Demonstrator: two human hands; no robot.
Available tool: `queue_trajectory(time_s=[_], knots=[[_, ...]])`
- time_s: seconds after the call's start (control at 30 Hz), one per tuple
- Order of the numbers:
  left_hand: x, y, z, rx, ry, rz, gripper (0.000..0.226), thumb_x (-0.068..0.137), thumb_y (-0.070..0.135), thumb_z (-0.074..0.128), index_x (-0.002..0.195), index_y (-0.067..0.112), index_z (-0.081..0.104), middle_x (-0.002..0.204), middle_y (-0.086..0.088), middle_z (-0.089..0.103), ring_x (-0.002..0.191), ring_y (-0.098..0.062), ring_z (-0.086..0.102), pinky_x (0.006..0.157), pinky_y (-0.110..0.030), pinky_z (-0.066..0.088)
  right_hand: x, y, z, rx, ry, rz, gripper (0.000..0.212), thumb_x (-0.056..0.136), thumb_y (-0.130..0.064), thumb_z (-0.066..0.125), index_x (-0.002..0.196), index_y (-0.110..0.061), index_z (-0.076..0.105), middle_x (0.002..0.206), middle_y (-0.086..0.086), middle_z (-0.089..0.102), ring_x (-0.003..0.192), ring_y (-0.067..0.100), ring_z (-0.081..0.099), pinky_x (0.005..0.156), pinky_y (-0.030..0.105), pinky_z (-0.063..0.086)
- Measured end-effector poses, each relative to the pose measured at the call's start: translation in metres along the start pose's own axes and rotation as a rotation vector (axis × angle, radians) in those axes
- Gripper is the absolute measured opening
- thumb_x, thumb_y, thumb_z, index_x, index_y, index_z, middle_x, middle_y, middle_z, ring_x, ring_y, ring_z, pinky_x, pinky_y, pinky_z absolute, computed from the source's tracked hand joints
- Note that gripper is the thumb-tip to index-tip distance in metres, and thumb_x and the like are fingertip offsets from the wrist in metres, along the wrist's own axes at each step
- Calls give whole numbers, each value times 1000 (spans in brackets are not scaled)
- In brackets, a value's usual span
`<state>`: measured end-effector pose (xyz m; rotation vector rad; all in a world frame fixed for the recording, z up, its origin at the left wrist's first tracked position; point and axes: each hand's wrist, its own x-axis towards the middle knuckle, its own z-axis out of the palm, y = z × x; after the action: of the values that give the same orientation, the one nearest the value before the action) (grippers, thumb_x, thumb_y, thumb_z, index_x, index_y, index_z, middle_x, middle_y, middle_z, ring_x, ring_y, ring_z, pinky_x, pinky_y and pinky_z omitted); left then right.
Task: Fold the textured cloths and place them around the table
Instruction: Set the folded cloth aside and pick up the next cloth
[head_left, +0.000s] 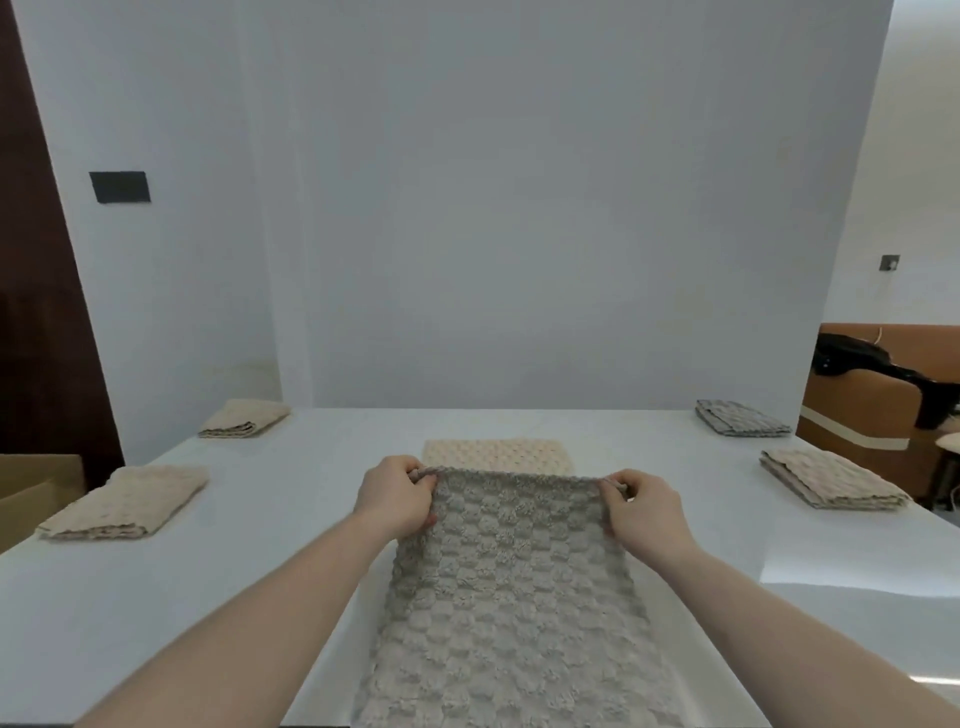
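A grey-beige textured cloth (511, 597) stretches from the near edge of the white table (291, 499) toward the middle. My left hand (396, 496) pinches its far left corner and my right hand (641, 506) pinches its far right corner, lifting the far edge a little. Just behind that edge lies a cream textured cloth (498, 455), flat and partly hidden. Folded cloths sit around the table: a cream one (127, 501) at the left, another cream one (244, 418) at the far left, a grey one (740, 417) at the far right, a beige one (831, 486) at the right.
A white wall stands right behind the table's far edge. A cardboard box (36, 488) sits off the left side. A brown seat (883, 410) with a black item on it stands past the right edge.
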<state>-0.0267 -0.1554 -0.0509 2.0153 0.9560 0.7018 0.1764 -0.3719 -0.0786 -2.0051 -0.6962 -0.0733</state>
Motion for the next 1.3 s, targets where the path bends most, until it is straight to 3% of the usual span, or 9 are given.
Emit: queue_trajectory(time_s=[0.07, 0.13, 0.23, 0.33, 0.5, 0.7, 0.9, 1.03, 1.3], knots=[[12, -14, 14, 36, 27, 5, 19, 98, 23, 61, 81, 16, 66, 75, -5, 72, 68, -24, 75, 76, -42, 62, 9, 10, 14, -8, 9, 13, 25, 101, -22, 59, 80, -13, 69, 71, 5, 70, 68, 21, 65, 62, 28, 47], [19, -26, 26, 113, 53, 15, 19, 98, 26, 61, 80, 22, 64, 76, 1, 70, 75, -21, 69, 73, -33, 55, 13, 19, 26, -10, 2, 25, 22, 101, -20, 59, 84, -15, 70, 77, -1, 70, 71, 11, 60, 60, 22, 42], [27, -44, 41, 156, 79, 31, 18, 99, 26, 60, 82, 21, 62, 76, 6, 64, 74, -16, 59, 64, -28, 41, 17, 35, 45, -6, 3, 42, 18, 101, -18, 57, 89, -19, 71, 84, -6, 70, 82, 15, 62, 65, 23, 40], [33, -56, 49, 132, 138, 63, 23, 98, 28, 62, 77, 18, 59, 71, 6, 62, 67, -10, 55, 55, -24, 36, 20, 42, 54, 6, 78, 37, 12, 98, -18, 62, 91, -21, 71, 84, -7, 70, 83, 16, 64, 74, 26, 42], [38, -64, 57, 111, 202, 123, 24, 96, 30, 62, 77, 16, 61, 70, 3, 64, 67, -13, 58, 54, -26, 36, 23, 43, 56, 24, 117, 22, 10, 96, -20, 64, 95, -22, 74, 87, -4, 73, 85, 16, 65, 79, 26, 43], [34, -66, 55, 74, 203, 161, 18, 97, 24, 59, 81, 18, 65, 74, 2, 67, 72, -16, 60, 65, -30, 45, 14, 40, 50, 99, 135, 36, 11, 97, -24, 64, 96, -25, 75, 85, -10, 71, 86, 11, 64, 82, 23, 41], [23, -57, 46, 38, 159, 120, 11, 97, 22, 61, 89, 21, 69, 86, 6, 69, 82, -16, 61, 66, -27, 41, 8, 33, 41, 175, 129, 44, 8, 96, -25, 66, 94, -27, 74, 88, -13, 71, 91, 11, 67, 84, 24, 43], [7, -41, 24, -33, 180, 150, 10, 96, 21, 64, 90, 22, 71, 87, 8, 71, 80, -3, 60, 65, -15, 40, -1, 15, 24, 208, 107, 3, 11, 94, -22, 65, 89, -28, 73, 86, -13, 72, 87, 5, 67, 77, 26, 46], [-54, -24, -30, -41, 71, 285, 12, 95, 21, 66, 88, 28, 73, 91, 15, 72, 91, 0, 64, 78, -24, 51, -47, -11, -25, 119, -53, -180, 17, 93, -18, 63, 81, -26, 73, 83, -8, 74, 65, 8, 65, 59, 19, 48]])
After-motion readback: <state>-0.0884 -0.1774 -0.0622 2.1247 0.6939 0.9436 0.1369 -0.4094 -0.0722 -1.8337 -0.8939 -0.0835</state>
